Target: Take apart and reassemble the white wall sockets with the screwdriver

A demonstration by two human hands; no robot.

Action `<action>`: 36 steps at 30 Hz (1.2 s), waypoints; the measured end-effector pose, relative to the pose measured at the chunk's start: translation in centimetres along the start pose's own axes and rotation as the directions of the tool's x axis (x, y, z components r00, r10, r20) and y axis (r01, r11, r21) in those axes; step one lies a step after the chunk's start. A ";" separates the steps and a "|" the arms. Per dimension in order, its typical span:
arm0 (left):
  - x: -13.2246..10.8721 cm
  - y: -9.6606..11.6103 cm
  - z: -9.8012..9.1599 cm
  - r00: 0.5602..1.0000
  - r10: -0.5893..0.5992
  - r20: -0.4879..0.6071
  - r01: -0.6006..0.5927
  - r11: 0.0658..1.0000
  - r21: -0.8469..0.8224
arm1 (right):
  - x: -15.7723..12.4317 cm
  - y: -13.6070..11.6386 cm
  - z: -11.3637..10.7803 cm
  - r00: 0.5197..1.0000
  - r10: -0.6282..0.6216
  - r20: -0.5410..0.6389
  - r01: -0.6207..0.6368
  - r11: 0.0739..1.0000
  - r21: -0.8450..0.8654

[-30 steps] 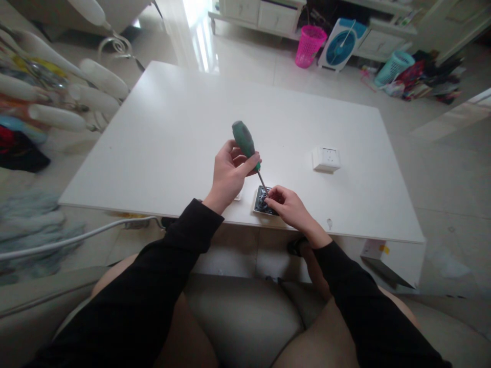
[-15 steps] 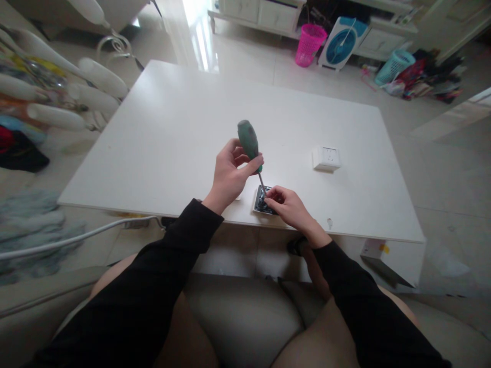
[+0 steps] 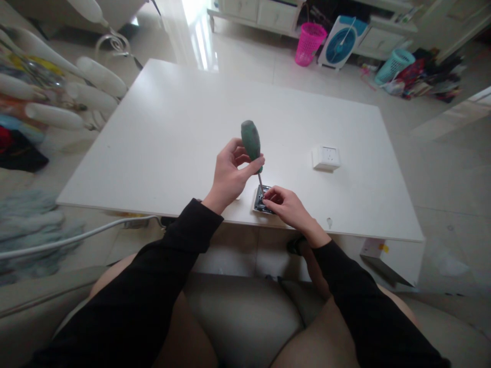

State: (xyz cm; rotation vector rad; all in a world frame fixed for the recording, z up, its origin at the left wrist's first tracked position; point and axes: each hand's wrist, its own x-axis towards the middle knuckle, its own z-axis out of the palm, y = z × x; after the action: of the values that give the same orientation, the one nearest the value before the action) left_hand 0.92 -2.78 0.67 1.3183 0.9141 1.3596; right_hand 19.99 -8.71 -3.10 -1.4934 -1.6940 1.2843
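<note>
My left hand (image 3: pixel 232 171) is closed around the lower grip of a green-handled screwdriver (image 3: pixel 250 139). Its shaft points down and its tip meets a wall socket panel (image 3: pixel 259 204), which lies with its dark inner side up near the table's front edge. Over the right part of that panel is my right hand (image 3: pixel 286 202), with thumb and forefinger pinched together by the screwdriver tip. What the pinch holds, if anything, is too small to make out. The right fingers hide part of the panel.
A white boxed wall socket (image 3: pixel 326 158) stands on the white table (image 3: pixel 184 128) to the right. A small clear piece (image 3: pixel 329 223) lies near the front edge. White lamp arms (image 3: pixel 102 76) reach in at the left. Beyond the table are a pink basket (image 3: pixel 310 45) and a blue fan (image 3: pixel 340 43).
The screwdriver's handle has tipped slightly to the right and stands a little more upright. Both hands stay nearly in place at the panel.
</note>
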 end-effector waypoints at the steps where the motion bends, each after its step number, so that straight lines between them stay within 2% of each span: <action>1: 0.0 0.0 0.0 1.000 -0.001 -0.001 0.001 1.000 -0.003 | 0.0 0.0 0.0 1.000 0.001 0.000 -0.001 1.000 -0.003; 8: 0.0 0.1 0.1 1.000 -0.007 0.008 0.007 1.000 0.003 | -0.1 -0.1 0.0 1.000 -0.001 -0.002 0.001 1.000 -0.027; 11: 0.0 0.1 0.1 1.000 0.005 -0.006 -0.005 1.000 0.011 | -0.1 -0.3 -0.2 0.999 -0.025 -0.045 0.022 0.997 -0.080; 15: 0.0 0.1 0.2 1.000 0.021 -0.011 -0.020 1.000 0.021 | -0.1 -0.2 -0.6 0.977 -0.165 -0.134 0.111 0.934 -0.340; 17: 0.0 0.0 0.1 1.000 0.024 -0.009 -0.024 1.000 0.019 | -0.1 0.3 -0.8 0.968 -0.220 -0.119 0.137 0.863 -0.486; 20: 0.0 0.0 0.1 1.000 0.022 -0.009 -0.022 1.000 0.018 | -0.2 1.6 -0.7 0.976 -0.210 -0.065 0.131 0.793 -0.594; 25: 0.0 0.1 0.2 1.000 0.006 -0.006 -0.006 1.000 0.031 | -0.4 2.7 -0.5 0.988 -0.157 0.000 0.120 0.752 -0.648; 36: 0.0 -0.1 0.1 1.000 0.020 -0.019 -0.020 0.999 0.031 | -0.5 0.9 -0.5 0.983 -0.181 -0.023 0.110 0.689 -0.717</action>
State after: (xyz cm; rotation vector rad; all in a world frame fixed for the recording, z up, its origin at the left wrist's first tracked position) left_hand 1.07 -2.82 0.59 1.3427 0.9408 1.3810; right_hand 20.90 -9.11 -3.63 -1.7278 -2.3428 0.4368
